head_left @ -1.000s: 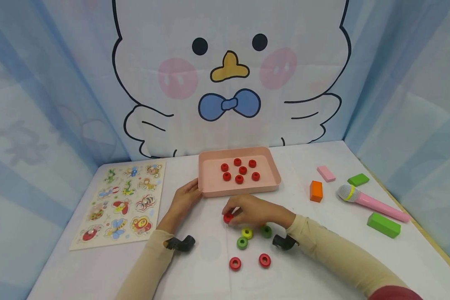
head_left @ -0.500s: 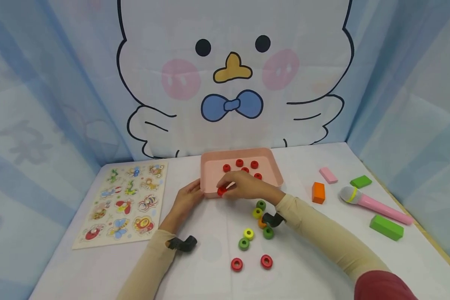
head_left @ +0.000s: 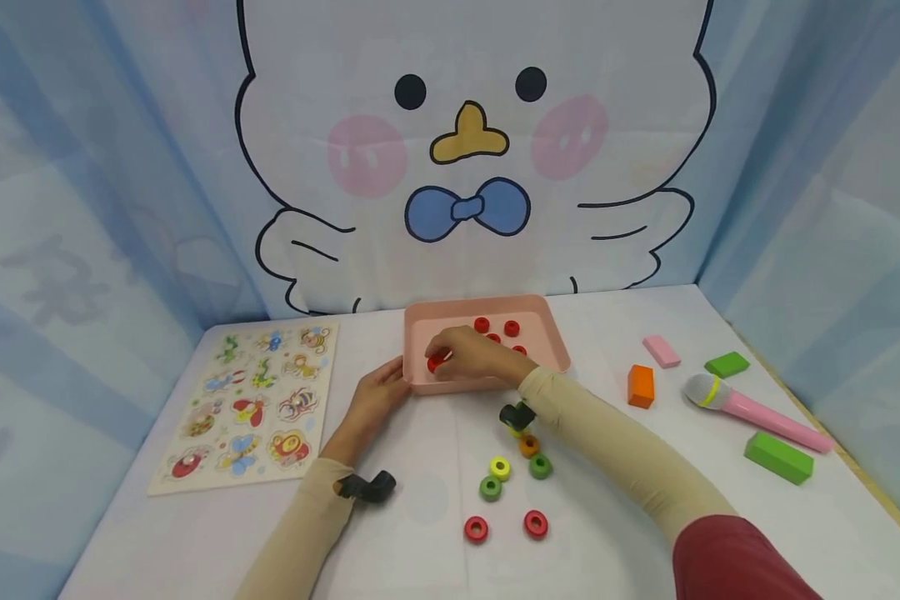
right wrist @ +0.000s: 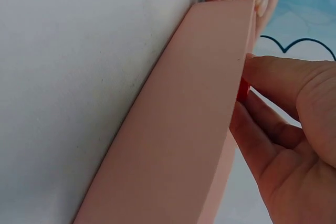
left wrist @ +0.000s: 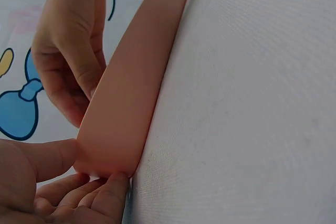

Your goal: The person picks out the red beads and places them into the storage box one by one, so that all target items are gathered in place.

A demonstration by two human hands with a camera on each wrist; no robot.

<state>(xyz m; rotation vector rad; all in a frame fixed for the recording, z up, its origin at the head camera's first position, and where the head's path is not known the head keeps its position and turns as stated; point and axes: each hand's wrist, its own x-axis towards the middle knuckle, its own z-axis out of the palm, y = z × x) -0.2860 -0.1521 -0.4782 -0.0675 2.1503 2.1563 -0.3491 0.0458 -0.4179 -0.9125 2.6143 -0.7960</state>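
From the head camera, the pink tray [head_left: 555, 337] sits at the back of the white table [head_left: 645, 533], and everything else lies around it. The right hand [head_left: 472, 357] reaches over the tray's near wall, pinching a red ring [head_left: 436, 363] between thumb and fingertips, just above the tray's floor at its near left corner. The left hand [head_left: 375, 398] rests against that same corner from outside, fingers relaxed and touching the wall, steadying it. Several other red rings [head_left: 512, 328] already lie inside the tray, partly hidden behind the right hand. In front of the tray, two more red rings [head_left: 476, 529] lie loose on the table, together with yellow, green and orange ones [head_left: 499, 468]. So the red sorting looks mostly done, with two reds left outside, by my reading. A picture puzzle board [head_left: 251, 404] lies left of the tray; coloured blocks [head_left: 641, 386] and a toy microphone [head_left: 750, 408] lie to its right.

From the left wrist camera, the tray's outer wall [left wrist: 131, 103] fills the middle, the left fingers [left wrist: 79, 195] pressed at its corner.

From the right wrist camera, a sliver of red ring [right wrist: 242, 91] shows behind the tray's rim, held in the right hand's fingers [right wrist: 278, 80].
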